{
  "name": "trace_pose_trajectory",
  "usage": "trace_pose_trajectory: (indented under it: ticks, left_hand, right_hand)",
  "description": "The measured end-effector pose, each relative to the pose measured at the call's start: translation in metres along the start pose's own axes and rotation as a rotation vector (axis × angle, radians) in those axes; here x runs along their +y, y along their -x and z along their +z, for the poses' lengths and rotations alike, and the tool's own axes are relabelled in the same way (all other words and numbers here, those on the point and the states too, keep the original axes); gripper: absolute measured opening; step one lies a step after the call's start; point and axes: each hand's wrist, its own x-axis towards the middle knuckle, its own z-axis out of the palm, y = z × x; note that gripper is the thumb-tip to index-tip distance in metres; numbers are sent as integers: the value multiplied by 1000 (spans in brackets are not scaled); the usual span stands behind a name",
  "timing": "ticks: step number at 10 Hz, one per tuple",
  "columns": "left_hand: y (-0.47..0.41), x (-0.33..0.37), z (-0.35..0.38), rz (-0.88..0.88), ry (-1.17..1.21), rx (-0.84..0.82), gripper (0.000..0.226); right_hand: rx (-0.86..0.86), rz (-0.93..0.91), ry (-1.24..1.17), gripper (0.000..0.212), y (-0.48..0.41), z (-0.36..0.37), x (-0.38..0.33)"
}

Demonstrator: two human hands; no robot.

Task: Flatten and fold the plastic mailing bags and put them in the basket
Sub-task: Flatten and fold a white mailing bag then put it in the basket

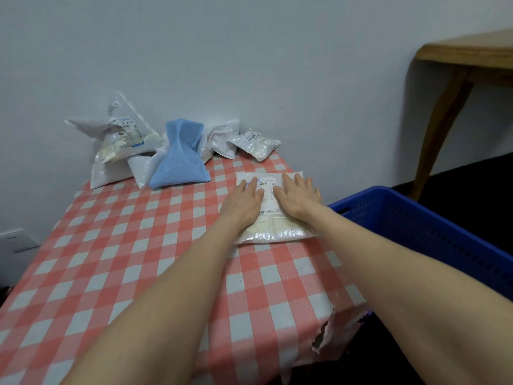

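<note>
bag on table, basket seemingly right

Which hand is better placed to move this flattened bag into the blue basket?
Probably the right hand: it presses the right half of the white bag, the side nearest the blue basket. The left hand rests on the bag's far half and would have to cross over.

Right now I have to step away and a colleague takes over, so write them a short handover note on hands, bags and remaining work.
Hands: left hand and right hand lie flat, pressing the clear bag on the checked table.
The blue bag and the white bags sit crumpled by the wall.
The blue basket stands right of the table; no bag shows in it.
Done: nothing stored that shows. Left: fold this bag, basket it, then the others.
</note>
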Motion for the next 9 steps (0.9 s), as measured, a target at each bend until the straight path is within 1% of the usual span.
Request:
trace_pose_trajectory:
  ticks: [2, 5, 9]
  left_hand:
    - [25, 7, 9, 71, -34, -31, 53]
    - [36, 8, 19, 57, -91, 39, 51]
    - [34, 9, 15, 12, -74, -44, 52]
  right_hand:
    - [-16, -16, 97, 60, 30, 16, -6]
    - [-7, 0, 112, 59, 34, 24, -4]
    - [-17, 14, 108, 58, 34, 24, -6]
